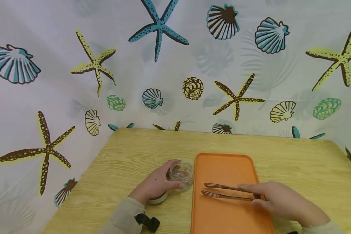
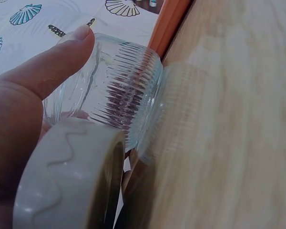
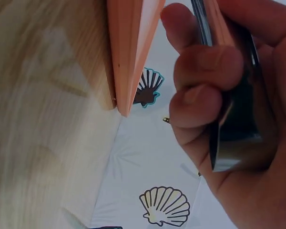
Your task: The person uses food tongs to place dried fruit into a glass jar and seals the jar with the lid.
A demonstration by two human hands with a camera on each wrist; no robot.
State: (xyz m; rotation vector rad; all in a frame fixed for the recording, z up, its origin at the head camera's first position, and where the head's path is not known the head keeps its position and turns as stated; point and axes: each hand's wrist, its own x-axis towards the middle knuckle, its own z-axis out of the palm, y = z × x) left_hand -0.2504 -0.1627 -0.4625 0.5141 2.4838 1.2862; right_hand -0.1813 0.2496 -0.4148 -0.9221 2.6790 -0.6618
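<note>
A clear ribbed glass jar (image 1: 182, 182) stands on the table just left of an orange tray (image 1: 225, 167). Around it curl the fingers and thumb of my left hand (image 1: 156, 183); its mouth shows no lid. Some small purplish-brown pieces (image 2: 124, 98) lie inside, too blurred to name. Close to the left wrist is a white round lid (image 1: 159, 199), partly hidden by the hand. My right hand (image 1: 285, 201) holds metal tongs (image 1: 226, 187) over the tray, their arms spread and tips pointing left. Nothing sits between the tips. The tongs' bent end (image 3: 248, 148) rests inside the right palm.
A light wooden table (image 1: 140, 143) carries everything. Behind it and along the left hangs a white cloth (image 1: 175, 113) printed with shells and starfish. The tray's raised rim (image 1: 194, 195) runs close beside the jar.
</note>
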